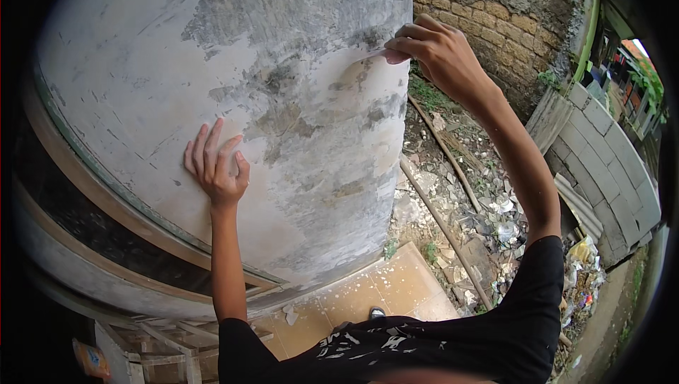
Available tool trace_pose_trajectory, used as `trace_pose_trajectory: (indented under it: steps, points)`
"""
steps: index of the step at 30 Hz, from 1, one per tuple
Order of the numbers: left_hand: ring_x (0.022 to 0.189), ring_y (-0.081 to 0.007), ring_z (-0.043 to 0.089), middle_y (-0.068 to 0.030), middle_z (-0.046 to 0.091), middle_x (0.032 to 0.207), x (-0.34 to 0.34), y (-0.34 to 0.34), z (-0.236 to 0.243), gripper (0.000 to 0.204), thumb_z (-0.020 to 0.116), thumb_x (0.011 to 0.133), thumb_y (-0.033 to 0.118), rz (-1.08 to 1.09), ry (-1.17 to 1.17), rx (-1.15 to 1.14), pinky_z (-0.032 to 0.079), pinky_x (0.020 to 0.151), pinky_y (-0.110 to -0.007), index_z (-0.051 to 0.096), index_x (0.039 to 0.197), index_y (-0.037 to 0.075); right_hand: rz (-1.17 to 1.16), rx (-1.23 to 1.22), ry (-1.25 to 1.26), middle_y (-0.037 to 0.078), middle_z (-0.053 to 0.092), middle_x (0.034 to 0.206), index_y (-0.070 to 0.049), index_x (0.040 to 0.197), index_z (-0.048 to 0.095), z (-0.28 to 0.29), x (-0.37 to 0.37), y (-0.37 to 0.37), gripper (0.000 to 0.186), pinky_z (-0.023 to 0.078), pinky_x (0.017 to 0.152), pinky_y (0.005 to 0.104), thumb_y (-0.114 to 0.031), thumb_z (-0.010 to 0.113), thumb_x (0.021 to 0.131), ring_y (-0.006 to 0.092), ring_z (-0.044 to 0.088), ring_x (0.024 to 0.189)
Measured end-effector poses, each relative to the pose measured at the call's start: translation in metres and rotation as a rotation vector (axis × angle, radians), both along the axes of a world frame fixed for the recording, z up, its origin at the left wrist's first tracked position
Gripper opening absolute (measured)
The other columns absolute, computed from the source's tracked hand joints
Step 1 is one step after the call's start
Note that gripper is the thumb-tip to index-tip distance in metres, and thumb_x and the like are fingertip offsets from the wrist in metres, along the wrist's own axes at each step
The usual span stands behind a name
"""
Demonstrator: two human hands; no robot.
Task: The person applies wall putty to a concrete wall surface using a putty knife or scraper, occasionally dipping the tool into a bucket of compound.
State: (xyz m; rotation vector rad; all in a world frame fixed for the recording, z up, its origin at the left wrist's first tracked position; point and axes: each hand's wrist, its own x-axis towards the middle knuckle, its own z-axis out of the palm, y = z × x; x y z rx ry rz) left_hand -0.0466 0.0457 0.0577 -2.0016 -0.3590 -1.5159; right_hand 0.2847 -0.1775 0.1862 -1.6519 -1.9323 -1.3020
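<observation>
A patchy white and grey plastered wall (297, 172) stands in front of me. My left hand (218, 165) rests against its lower left part, fingers spread and holding nothing. Up at the wall's right edge, my right hand (435, 48) pinches a small pinkish piece (396, 56) that looks like sandpaper. This piece touches the wall, and my fingers partly hide it. Around it the surface is mottled with pale filler and darker grey patches.
A framed window (127, 207) curves along the left. Below are a tiled ledge (353, 303) with white flecks and a wooden frame (166, 356). Rubble and poles (445, 218) lie to the right, near a brick wall (495, 23) and a block wall (608, 165).
</observation>
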Motion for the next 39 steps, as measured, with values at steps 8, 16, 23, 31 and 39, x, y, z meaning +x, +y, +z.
trace_pose_trajectory:
  steps: [8, 16, 23, 31, 39]
  points:
    - [0.128, -0.0312, 0.049, -0.0080, 0.060, 0.132, 0.001, 0.002, -0.002, 0.023, 0.054, 0.087, 0.019, -0.006, -0.005, 0.002, 0.027, 0.110, -0.048, 0.069, 0.105, 0.017, 0.079, 0.249, -0.109, 0.000, 0.069, 0.103, -0.016, 0.103, 0.073, 0.006, 0.004, 0.002, 0.027, 0.056, 0.085, 0.0321, -0.008, 0.072, 0.077, 0.0174, 0.060, 0.100]
    - [0.127, -0.0316, 0.050, -0.0097, 0.061, 0.131, 0.000, 0.000, 0.000, 0.023, 0.052, 0.089, 0.022, 0.007, -0.012, 0.009, 0.027, 0.109, -0.049, 0.069, 0.104, 0.017, -0.164, 0.127, -0.080, 0.003, 0.053, 0.124, -0.012, 0.141, 0.048, -0.071, 0.017, 0.024, 0.062, 0.047, 0.098, 0.0372, -0.012, 0.062, 0.081, 0.0210, 0.049, 0.110]
    - [0.127, -0.0317, 0.050, -0.0092, 0.061, 0.130, -0.006, 0.002, -0.001, 0.022, 0.053, 0.088, 0.021, 0.028, -0.009, 0.002, 0.028, 0.109, -0.049, 0.069, 0.103, 0.017, -0.114, 0.056, -0.018, 0.000, 0.059, 0.113, -0.014, 0.129, 0.061, -0.072, 0.003, -0.001, 0.051, 0.052, 0.091, 0.0334, -0.013, 0.067, 0.079, 0.0180, 0.053, 0.103]
    - [0.127, -0.0297, 0.050, -0.0069, 0.061, 0.131, 0.004, 0.001, 0.000, 0.022, 0.054, 0.087, 0.019, -0.013, -0.022, 0.005, 0.027, 0.109, -0.048, 0.069, 0.103, 0.018, -0.031, 0.288, -0.133, 0.001, 0.061, 0.113, -0.015, 0.127, 0.062, -0.021, 0.010, 0.012, 0.047, 0.050, 0.090, 0.0337, -0.013, 0.064, 0.080, 0.0197, 0.055, 0.106]
    - [0.128, -0.0286, 0.049, -0.0060, 0.062, 0.129, 0.003, -0.002, 0.000, 0.021, 0.055, 0.086, 0.018, -0.025, -0.037, -0.014, 0.028, 0.109, -0.047, 0.069, 0.101, 0.019, -0.005, 0.159, -0.079, 0.001, 0.062, 0.110, -0.017, 0.130, 0.061, -0.062, 0.012, -0.004, 0.052, 0.052, 0.090, 0.0352, -0.013, 0.067, 0.078, 0.0194, 0.057, 0.102]
